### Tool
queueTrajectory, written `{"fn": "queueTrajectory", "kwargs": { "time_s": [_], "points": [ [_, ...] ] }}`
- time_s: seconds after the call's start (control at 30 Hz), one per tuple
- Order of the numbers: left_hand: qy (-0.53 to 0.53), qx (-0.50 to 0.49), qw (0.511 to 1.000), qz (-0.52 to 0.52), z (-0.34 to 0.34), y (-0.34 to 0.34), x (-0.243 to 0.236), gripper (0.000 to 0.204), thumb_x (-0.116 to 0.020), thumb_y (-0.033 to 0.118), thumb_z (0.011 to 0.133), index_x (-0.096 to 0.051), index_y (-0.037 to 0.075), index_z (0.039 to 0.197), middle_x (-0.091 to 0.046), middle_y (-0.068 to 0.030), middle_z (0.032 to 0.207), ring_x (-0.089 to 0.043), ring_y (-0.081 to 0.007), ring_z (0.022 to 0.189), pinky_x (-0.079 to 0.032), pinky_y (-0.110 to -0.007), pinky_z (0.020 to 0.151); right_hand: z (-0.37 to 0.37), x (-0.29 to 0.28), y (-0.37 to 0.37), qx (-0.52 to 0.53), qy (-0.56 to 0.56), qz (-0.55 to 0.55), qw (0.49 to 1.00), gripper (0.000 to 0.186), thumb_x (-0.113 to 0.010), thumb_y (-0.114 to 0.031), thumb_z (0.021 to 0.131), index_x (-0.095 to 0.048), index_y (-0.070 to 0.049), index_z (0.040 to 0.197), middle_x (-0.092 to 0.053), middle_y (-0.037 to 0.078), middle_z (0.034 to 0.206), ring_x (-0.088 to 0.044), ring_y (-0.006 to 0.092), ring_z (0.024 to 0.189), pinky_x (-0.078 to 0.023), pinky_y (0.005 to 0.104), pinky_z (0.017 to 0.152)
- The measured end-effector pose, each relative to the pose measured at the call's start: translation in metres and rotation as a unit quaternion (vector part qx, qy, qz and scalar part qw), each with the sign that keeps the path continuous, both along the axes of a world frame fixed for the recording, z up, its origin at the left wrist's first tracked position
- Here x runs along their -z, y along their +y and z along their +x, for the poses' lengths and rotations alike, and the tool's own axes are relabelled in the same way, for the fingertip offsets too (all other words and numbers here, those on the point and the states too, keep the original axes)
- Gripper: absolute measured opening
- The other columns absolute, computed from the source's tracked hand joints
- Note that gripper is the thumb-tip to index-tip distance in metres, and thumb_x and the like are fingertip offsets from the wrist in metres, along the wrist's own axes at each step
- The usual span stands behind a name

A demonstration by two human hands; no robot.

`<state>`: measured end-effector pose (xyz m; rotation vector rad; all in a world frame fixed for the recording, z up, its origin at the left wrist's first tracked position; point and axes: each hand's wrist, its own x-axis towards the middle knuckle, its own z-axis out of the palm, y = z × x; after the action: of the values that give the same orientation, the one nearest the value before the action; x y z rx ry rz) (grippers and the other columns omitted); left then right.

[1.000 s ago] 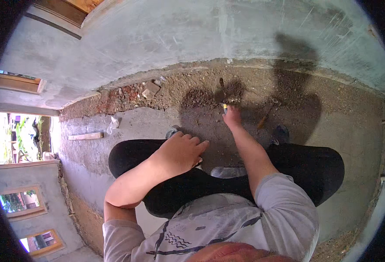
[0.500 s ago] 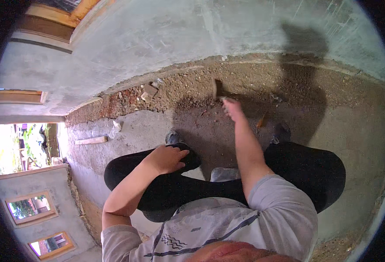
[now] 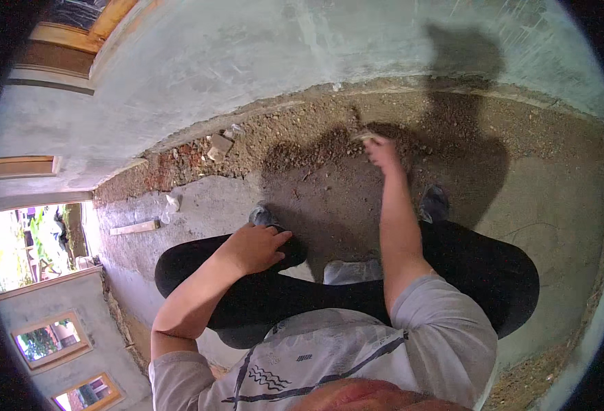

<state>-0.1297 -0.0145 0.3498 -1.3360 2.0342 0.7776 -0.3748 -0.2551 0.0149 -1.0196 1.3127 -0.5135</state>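
My right hand (image 3: 382, 152) is closed round the pale handle of a short-handled tool (image 3: 365, 136), held over the strip of loose gravel and soil (image 3: 302, 133) along the wall. Motion smears the tool; half a second ago its head looked dark and flat, and its exact kind cannot be made out. My left hand (image 3: 255, 248) lies on my left knee, fingers stretched out and holding nothing. I squat with a shoe (image 3: 264, 216) on one side and another shoe (image 3: 435, 204) on the other, at the edge of the dirt.
A grey plastered wall (image 3: 247, 61) rises beyond the gravel. Towards the left lie a brick piece (image 3: 219, 147), a crumpled clear plastic bag (image 3: 170, 208) and a wooden strip (image 3: 134, 227). Clear plastic (image 3: 351, 272) sits beneath me. A bright doorway (image 3: 34, 243) opens at far left.
My right hand has moved right and slightly farther towards the wall with the tool. Soil in front of it looks more disturbed. The left hand stays on the knee; the view has shifted a little.
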Motion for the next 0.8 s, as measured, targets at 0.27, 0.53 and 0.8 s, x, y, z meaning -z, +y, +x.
{"fn": "queueTrajectory", "kwargs": {
  "time_s": [0.27,0.53,0.8],
  "points": [
    [0.026,-0.016,1.0,0.001,-0.011,-0.006,-0.003,0.053,-0.061,0.034,0.092,-0.05,0.009,0.138,-0.067,-0.0179,0.112,-0.065,-0.0369,0.102,-0.051,-0.046,0.091,0.048,0.033,0.045,-0.001,-0.057,0.102,0.993,0.026,-0.064,-0.027,0.096,-0.068,-0.011,0.116,-0.059,0.0,0.072,-0.048,0.0085,0.051,-0.036,0.027,0.043],
    [-0.003,-0.012,1.0,-0.011,-0.014,-0.001,-0.012,0.049,-0.06,0.033,0.093,-0.053,0.01,0.136,-0.066,-0.0126,0.113,-0.065,-0.0309,0.103,-0.049,-0.042,0.091,-0.052,0.021,-0.008,0.212,-0.015,0.083,0.974,0.03,-0.063,-0.026,0.097,-0.066,-0.01,0.122,-0.059,0.001,0.072,-0.046,0.0094,0.048,-0.034,0.0275,0.041],
    [0.02,-0.011,1.0,-0.002,-0.014,-0.007,-0.018,0.051,-0.06,0.029,0.093,-0.049,0.008,0.138,-0.063,-0.0158,0.123,-0.061,-0.034,0.111,-0.047,-0.044,0.098,0.024,0.022,-0.001,0.05,-0.055,-0.003,0.997,0.038,-0.067,-0.026,0.095,-0.062,-0.013,0.13,-0.061,0.003,0.076,-0.048,0.0104,0.047,-0.037,0.0286,0.04]
  ]
}}
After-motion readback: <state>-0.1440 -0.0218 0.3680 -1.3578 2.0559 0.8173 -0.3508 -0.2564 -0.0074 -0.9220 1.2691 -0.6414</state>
